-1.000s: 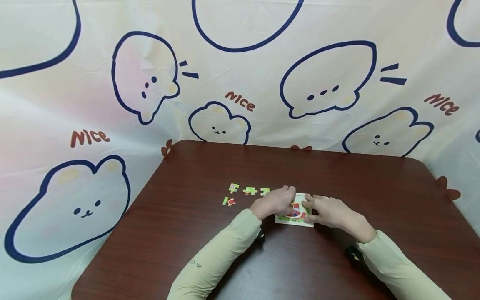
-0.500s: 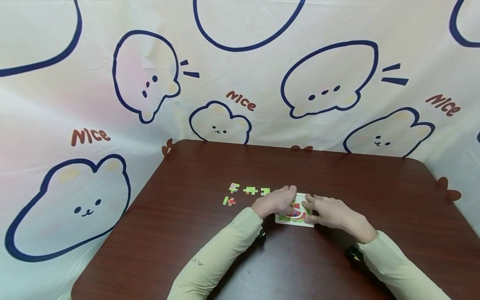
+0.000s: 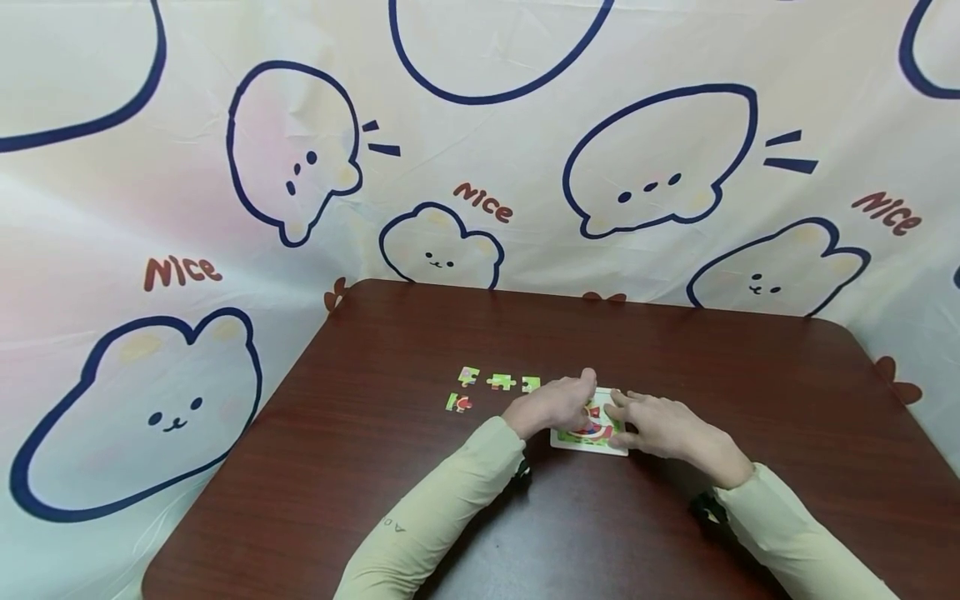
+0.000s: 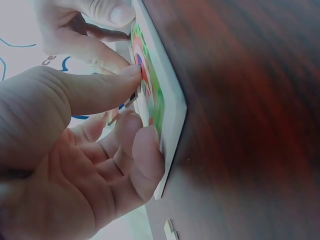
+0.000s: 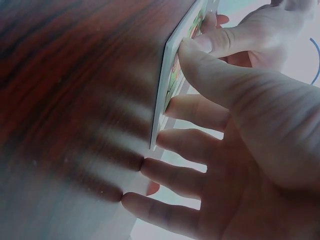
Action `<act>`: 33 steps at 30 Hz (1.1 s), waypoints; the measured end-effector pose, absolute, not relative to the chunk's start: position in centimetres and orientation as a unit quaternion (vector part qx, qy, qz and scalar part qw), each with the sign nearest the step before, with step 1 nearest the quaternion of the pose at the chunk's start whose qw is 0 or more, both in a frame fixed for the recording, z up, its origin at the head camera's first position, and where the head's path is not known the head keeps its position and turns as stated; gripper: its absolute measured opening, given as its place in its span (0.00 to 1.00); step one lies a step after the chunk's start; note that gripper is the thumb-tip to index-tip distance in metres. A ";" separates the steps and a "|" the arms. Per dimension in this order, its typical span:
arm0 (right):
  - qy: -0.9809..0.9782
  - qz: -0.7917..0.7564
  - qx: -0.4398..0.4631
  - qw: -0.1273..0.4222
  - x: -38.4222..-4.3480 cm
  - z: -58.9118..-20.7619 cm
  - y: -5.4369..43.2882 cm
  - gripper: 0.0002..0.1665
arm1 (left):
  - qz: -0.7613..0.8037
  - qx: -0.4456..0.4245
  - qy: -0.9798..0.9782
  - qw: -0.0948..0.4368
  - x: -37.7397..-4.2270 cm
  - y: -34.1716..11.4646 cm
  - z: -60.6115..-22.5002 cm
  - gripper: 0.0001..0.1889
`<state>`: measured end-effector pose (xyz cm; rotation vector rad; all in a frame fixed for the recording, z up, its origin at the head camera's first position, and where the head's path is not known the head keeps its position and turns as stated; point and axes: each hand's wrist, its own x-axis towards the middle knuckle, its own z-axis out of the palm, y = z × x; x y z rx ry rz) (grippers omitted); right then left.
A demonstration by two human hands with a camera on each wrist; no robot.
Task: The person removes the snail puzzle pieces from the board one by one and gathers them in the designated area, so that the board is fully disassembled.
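A white-framed jigsaw puzzle (image 3: 611, 450), with a green and red picture, lies flat on the table between both hands. My left hand (image 3: 551, 406) is over its left part. In the left wrist view, the thumb and forefinger of that hand pinch a small puzzle piece (image 4: 131, 99) just above the board; much of the piece is hidden. My right hand (image 3: 667, 425) rests at the right side of the frame with fingers spread and fairly straight. In the right wrist view, its thumb touches the frame edge (image 5: 170, 55) and the outer fingers reach down to the tabletop.
Several loose puzzle pieces lie left of the board, among them a green piece (image 3: 500, 382), a flowered piece (image 3: 468, 377) and a red-and-green piece (image 3: 458, 402). The brown table (image 3: 360, 492) meets a printed cloth backdrop (image 3: 525, 250) at its far edge.
The left hand's fingers have shifted slightly upward over the board. The right hand, board and loose pieces hold their places.
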<state>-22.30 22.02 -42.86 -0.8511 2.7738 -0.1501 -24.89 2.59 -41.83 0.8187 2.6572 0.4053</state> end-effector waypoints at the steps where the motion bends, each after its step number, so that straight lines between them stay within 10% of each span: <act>1: 0.948 -0.052 -0.291 0.118 -22.3 -42.9 22.0 0.34 | 0.148 0.287 0.932 0.166 -24.8 2.6 -41.8 0.20; 33: 0.950 -0.052 -0.286 0.111 -22.1 -42.9 22.1 0.34 | 0.189 0.359 0.904 0.135 -25.1 -0.7 -40.7 0.05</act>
